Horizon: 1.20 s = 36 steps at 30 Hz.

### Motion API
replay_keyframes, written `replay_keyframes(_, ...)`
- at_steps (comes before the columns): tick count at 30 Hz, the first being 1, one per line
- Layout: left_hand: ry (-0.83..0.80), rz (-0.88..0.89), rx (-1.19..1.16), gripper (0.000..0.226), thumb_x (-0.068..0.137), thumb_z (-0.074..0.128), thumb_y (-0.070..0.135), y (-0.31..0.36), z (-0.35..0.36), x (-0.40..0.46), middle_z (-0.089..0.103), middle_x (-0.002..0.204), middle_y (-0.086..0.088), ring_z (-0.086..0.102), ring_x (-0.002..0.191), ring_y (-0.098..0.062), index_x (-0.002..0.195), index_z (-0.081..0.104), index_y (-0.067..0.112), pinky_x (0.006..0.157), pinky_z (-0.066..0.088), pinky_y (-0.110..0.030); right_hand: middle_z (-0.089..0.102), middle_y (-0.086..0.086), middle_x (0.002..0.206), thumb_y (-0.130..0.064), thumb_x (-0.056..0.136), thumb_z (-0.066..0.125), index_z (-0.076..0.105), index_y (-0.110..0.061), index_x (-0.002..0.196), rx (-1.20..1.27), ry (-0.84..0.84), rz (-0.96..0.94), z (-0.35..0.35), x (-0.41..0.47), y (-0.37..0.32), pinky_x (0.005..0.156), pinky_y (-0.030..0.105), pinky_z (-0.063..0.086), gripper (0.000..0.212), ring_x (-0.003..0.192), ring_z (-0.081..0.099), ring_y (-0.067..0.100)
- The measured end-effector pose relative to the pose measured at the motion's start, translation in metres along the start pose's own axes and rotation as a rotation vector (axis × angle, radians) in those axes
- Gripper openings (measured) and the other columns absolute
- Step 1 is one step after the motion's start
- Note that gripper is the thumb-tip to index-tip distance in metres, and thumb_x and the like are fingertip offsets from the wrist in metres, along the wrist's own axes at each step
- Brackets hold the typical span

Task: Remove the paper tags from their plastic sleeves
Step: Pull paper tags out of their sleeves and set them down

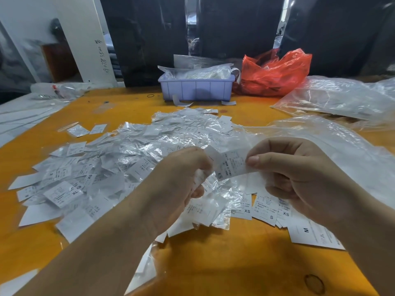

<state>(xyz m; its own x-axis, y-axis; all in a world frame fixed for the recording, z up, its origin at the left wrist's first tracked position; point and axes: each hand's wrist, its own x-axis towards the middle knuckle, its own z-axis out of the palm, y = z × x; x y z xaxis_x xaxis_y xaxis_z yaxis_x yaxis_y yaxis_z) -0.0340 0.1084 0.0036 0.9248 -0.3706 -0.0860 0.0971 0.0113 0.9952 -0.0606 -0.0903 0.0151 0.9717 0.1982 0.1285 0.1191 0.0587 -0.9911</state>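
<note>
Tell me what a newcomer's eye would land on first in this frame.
First, the two hands low in the middle: the right hand pinches a paper tag marked XS, while the left hand grips its other end. Behind them a heap of sleeved tags spreads across the orange table. At the far edge sit a lilac bin and a red plastic bag.

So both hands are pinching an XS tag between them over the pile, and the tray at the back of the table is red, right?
Not quite. The head view shows the tray at the back of the table is pale purple; the red thing beside it is a plastic bag. The rest holds: the left hand and right hand pinch an XS tag between them over the pile.
</note>
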Motion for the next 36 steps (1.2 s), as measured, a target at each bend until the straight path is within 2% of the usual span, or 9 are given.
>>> replay_keyframes(5,0.105,0.057,0.013,0.011,0.073,0.061,0.021,-0.007,0.001,0.005,0.063,0.062,0.007,0.049,0.058,-0.01,0.076,0.072,0.025,0.054,0.038,-0.026,0.04,0.003,0.047,-0.01,0.069,0.067,0.071,-0.011,0.066,-0.003,-0.011,-0.017,-0.001,-0.001,-0.002,0.037,0.013,0.023,0.005,0.038,0.021,0.009)
replay_keyframes(8,0.219,0.126,0.065,0.019,0.089,0.062,0.011,-0.006,0.001,0.005,0.068,0.073,0.001,0.057,0.054,-0.008,0.099,0.061,0.026,0.05,0.047,-0.023,0.035,0.005,0.049,-0.011,0.068,0.066,0.069,-0.012,0.065,-0.002,-0.005,-0.025,-0.002,-0.001,-0.004,0.037,0.013,0.024,0.004,0.04,0.02,0.01)
replay_keyframes(11,0.284,0.316,0.302,0.027,0.094,0.059,0.013,-0.005,0.001,-0.001,0.064,0.076,0.0,0.058,0.053,-0.005,0.1,0.054,0.04,0.048,0.049,-0.02,0.032,0.004,0.048,-0.009,0.069,0.064,0.065,-0.011,0.063,0.011,-0.036,-0.02,-0.003,-0.001,-0.005,0.037,0.015,0.023,0.006,0.04,0.018,0.011)
replay_keyframes(16,0.285,0.435,0.536,0.044,0.097,0.056,0.016,-0.005,0.009,-0.008,0.064,0.079,0.002,0.06,0.053,-0.016,0.114,0.04,0.053,0.043,0.051,-0.036,0.03,0.005,0.045,-0.007,0.072,0.063,0.064,-0.009,0.062,-0.009,-0.122,-0.011,-0.002,-0.001,-0.003,0.038,0.015,0.023,0.01,0.04,0.015,0.014)
replay_keyframes(19,0.221,0.375,0.537,0.031,0.095,0.052,0.014,-0.003,0.008,-0.009,0.067,0.077,0.005,0.059,0.054,-0.002,0.093,0.064,0.042,0.041,0.048,-0.024,0.036,0.002,0.043,-0.007,0.073,0.063,0.066,-0.008,0.063,-0.004,-0.152,0.004,-0.001,-0.002,-0.003,0.037,0.013,0.024,0.01,0.036,0.02,0.009)
replay_keyframes(22,0.081,0.208,0.349,0.027,0.08,0.046,0.025,0.001,0.009,-0.006,0.066,0.063,0.009,0.051,0.048,0.003,0.069,0.072,0.026,0.043,0.041,-0.015,0.03,0.017,0.047,-0.009,0.073,0.064,0.067,-0.007,0.066,-0.03,-0.175,0.023,-0.001,-0.002,-0.004,0.037,0.014,0.023,0.008,0.037,0.019,0.01)
replay_keyframes(24,-0.012,0.124,0.271,0.03,0.077,0.047,0.037,0.002,0.01,-0.005,0.06,0.055,0.013,0.051,0.052,-0.002,0.064,0.072,0.027,0.055,0.042,-0.018,0.03,0.022,0.051,-0.01,0.072,0.065,0.067,-0.006,0.067,-0.043,-0.195,0.041,-0.001,-0.002,-0.003,0.036,0.014,0.023,0.007,0.038,0.019,0.01)
replay_keyframes(28,-0.144,0.054,0.211,0.034,0.078,0.049,0.056,0.001,0.01,-0.006,0.057,0.062,0.008,0.051,0.067,-0.014,0.069,0.07,0.031,0.073,0.037,-0.033,0.042,0.006,0.048,-0.011,0.072,0.07,0.068,-0.002,0.069,-0.045,-0.234,0.063,-0.004,-0.001,-0.001,0.037,0.015,0.024,0.01,0.037,0.024,0.008)
replay_keyframes(36,-0.304,0.114,0.074,0.01,0.079,0.063,0.021,0.006,0.007,-0.009,0.066,0.072,0.004,0.055,0.065,-0.005,0.074,0.07,0.017,0.056,0.04,-0.013,0.033,0.005,0.049,-0.019,0.071,0.073,0.07,-0.009,0.071,-0.034,-0.173,0.066,-0.005,-0.001,-0.004,0.036,0.016,0.024,0.011,0.036,0.022,0.009)
